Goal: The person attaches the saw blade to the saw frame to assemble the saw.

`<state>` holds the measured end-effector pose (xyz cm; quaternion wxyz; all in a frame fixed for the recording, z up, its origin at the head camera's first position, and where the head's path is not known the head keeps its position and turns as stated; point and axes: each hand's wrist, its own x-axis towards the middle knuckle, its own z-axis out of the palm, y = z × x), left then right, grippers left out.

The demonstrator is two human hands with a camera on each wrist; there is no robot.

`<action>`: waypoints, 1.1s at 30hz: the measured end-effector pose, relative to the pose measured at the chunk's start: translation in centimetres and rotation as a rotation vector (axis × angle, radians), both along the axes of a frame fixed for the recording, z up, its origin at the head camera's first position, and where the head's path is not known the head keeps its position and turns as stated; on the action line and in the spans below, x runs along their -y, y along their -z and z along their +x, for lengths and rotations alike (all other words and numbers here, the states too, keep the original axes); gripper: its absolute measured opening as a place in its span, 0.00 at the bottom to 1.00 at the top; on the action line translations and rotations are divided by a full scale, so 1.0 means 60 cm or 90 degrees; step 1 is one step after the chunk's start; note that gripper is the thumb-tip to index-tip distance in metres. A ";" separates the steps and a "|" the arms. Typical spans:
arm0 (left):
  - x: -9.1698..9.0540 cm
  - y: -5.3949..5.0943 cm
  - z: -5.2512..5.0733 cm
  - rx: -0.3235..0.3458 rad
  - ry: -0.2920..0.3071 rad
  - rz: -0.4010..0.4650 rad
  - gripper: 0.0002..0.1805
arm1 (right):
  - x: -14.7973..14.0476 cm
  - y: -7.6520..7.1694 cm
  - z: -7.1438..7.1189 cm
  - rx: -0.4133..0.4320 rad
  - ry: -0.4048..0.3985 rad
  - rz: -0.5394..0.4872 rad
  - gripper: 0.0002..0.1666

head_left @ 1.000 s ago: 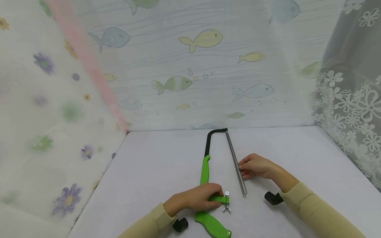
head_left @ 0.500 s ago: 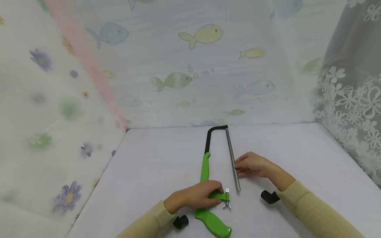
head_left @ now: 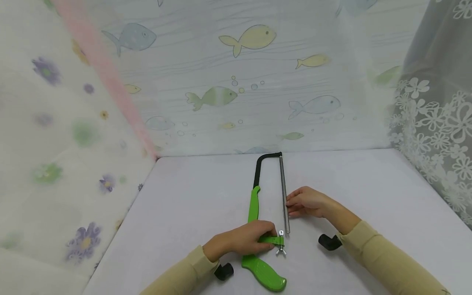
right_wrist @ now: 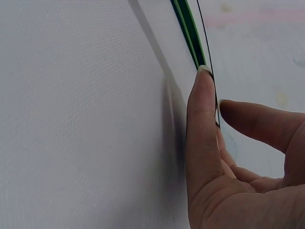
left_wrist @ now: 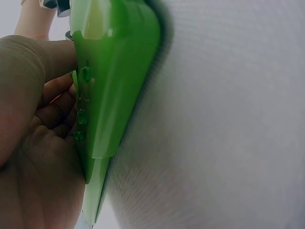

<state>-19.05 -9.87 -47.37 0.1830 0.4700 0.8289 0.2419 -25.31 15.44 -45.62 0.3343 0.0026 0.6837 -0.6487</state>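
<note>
A hacksaw frame (head_left: 254,205), green with a black front bow (head_left: 259,172), lies on the white cloth. My left hand (head_left: 245,239) grips its green lower part, seen close in the left wrist view as a green body (left_wrist: 116,86). By those fingers, a wing nut (head_left: 281,251) and a small metal pin stick out of the green cross arm (head_left: 271,240). The thin grey saw blade (head_left: 283,184) meets the bow's far tip; its near end is loose, just above the pin. My right hand (head_left: 309,201) pinches the blade between thumb and fingers; the right wrist view shows it edge-on.
White cloth covers the table (head_left: 195,184). A fish-print curtain (head_left: 206,123) hangs along the back edge, a floral sheet (head_left: 55,205) on the left, and a lace curtain (head_left: 439,123) on the right. Black wrist mounts sit at both cuffs.
My right hand has swung the blade's near end leftward, toward the pin on the green cross arm. My left hand keeps its grip on the frame. The head view has tilted slightly down.
</note>
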 end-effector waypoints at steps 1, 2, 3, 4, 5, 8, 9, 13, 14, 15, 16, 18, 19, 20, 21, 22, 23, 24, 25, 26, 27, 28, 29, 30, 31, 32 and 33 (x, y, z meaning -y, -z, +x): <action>0.000 -0.001 0.000 0.001 0.000 0.000 0.07 | 0.001 -0.001 0.000 0.000 -0.001 0.000 0.13; 0.000 -0.001 0.000 0.001 0.000 -0.001 0.07 | 0.002 -0.002 0.000 0.000 0.000 -0.001 0.13; -0.001 -0.001 0.000 0.001 0.001 -0.001 0.07 | 0.002 -0.002 0.000 0.001 0.000 -0.002 0.13; -0.001 -0.002 0.000 0.002 0.001 -0.001 0.07 | 0.003 -0.002 0.000 0.002 0.001 -0.003 0.13; -0.001 -0.002 0.000 0.003 0.000 -0.002 0.07 | 0.004 -0.002 0.001 0.003 0.003 -0.005 0.13; 0.000 -0.002 -0.001 0.004 0.000 -0.002 0.08 | 0.007 -0.004 0.002 0.002 0.001 -0.012 0.14; 0.000 -0.002 -0.001 0.007 0.000 0.000 0.08 | 0.008 -0.005 0.003 0.004 0.003 -0.014 0.14; 0.000 -0.002 -0.001 0.010 0.002 0.005 0.07 | 0.012 -0.005 0.004 0.004 0.009 -0.014 0.16; 0.000 -0.002 0.000 0.010 0.003 0.006 0.07 | 0.013 -0.004 0.004 0.006 0.014 -0.013 0.17; 0.000 -0.002 0.000 0.009 0.004 0.008 0.07 | 0.013 -0.003 0.004 0.006 0.013 -0.013 0.17; 0.000 -0.002 0.000 0.008 0.005 0.008 0.07 | 0.014 -0.002 0.004 0.006 0.011 -0.013 0.18; 0.001 -0.002 0.000 0.006 0.006 0.008 0.07 | 0.015 0.000 0.004 0.007 0.012 -0.013 0.18; 0.000 -0.002 0.000 0.005 0.007 0.008 0.07 | 0.015 0.001 0.004 0.007 0.012 -0.014 0.18; 0.000 -0.001 0.000 0.004 0.007 0.008 0.07 | 0.015 0.001 0.004 0.007 0.011 -0.014 0.18; 0.000 -0.001 0.000 0.003 0.007 0.007 0.07 | 0.015 0.002 0.004 0.007 0.011 -0.014 0.18; 0.000 -0.001 0.000 0.002 0.007 0.006 0.07 | 0.015 0.002 0.004 0.007 0.011 -0.014 0.18; 0.000 -0.001 0.000 0.001 0.007 0.005 0.07 | 0.015 0.002 0.004 0.007 0.011 -0.014 0.18; 0.001 0.000 -0.001 -0.001 0.007 0.004 0.07 | 0.015 0.002 0.004 0.006 0.010 -0.014 0.18; 0.001 -0.001 -0.001 -0.002 0.007 0.005 0.07 | 0.015 0.003 0.004 0.005 0.010 -0.015 0.18; 0.000 -0.001 -0.001 -0.003 0.007 0.005 0.07 | 0.015 0.003 0.004 0.003 0.009 -0.015 0.18; 0.000 0.000 -0.001 -0.003 0.007 0.006 0.07 | 0.015 0.004 0.004 0.001 0.008 -0.014 0.18; 0.001 0.000 -0.001 -0.005 0.006 0.007 0.06 | 0.015 0.004 0.003 -0.001 0.006 -0.013 0.18; 0.001 0.000 -0.001 -0.006 0.007 0.008 0.06 | 0.015 0.005 0.003 -0.003 0.005 -0.013 0.18; 0.001 0.000 -0.001 -0.005 0.007 0.010 0.06 | 0.015 0.006 0.003 -0.006 0.004 -0.011 0.18; 0.001 0.001 0.000 -0.004 0.007 0.011 0.06 | 0.015 0.007 0.003 -0.010 0.001 -0.009 0.18; 0.001 0.002 0.000 -0.004 0.007 0.011 0.06 | 0.014 0.007 0.003 -0.014 -0.001 -0.006 0.18; 0.001 0.002 -0.001 -0.003 0.007 0.012 0.06 | 0.014 0.008 0.004 -0.019 -0.005 -0.005 0.18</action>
